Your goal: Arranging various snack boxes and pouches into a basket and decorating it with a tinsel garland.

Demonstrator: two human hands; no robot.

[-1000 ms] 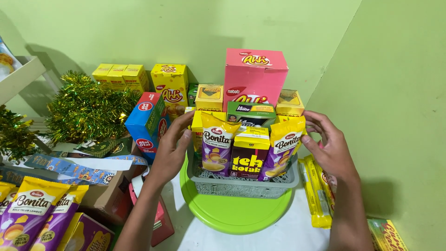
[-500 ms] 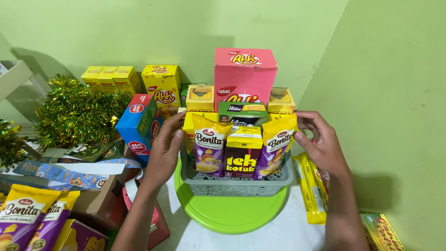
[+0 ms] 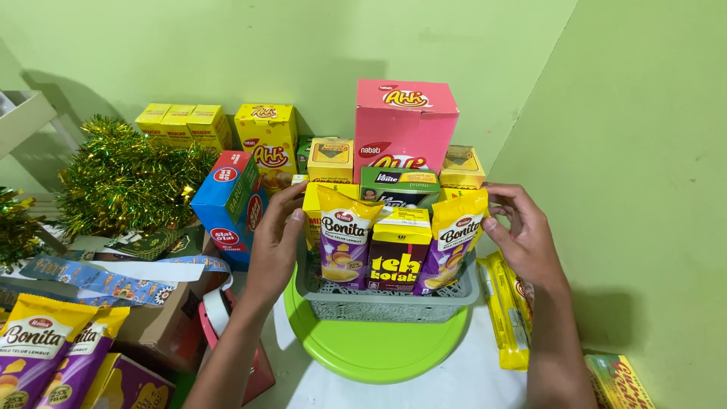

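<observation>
A grey plastic basket [image 3: 386, 303] stands on a round green plate [image 3: 379, 352]. In it are two yellow-and-purple snack packets [image 3: 344, 242] [image 3: 454, 238], a purple-and-yellow drink carton [image 3: 397, 254], a green box [image 3: 399, 185], small yellow boxes and a tall pink box [image 3: 405, 125] at the back. My left hand [image 3: 276, 235] presses against the left side of the stack, touching the left packet. My right hand [image 3: 522, 231] touches the right packet's upper edge, fingers curled.
A blue box [image 3: 227, 201] and yellow boxes [image 3: 265, 140] stand left of the basket, beside gold-green tinsel [image 3: 125, 178]. More snack packets [image 3: 45, 348] lie at lower left. Yellow packs [image 3: 503, 307] lie at right, by the green wall.
The view has moved slightly closer and lower. Both hands stay on the sides of the stack, shifting only a little.
</observation>
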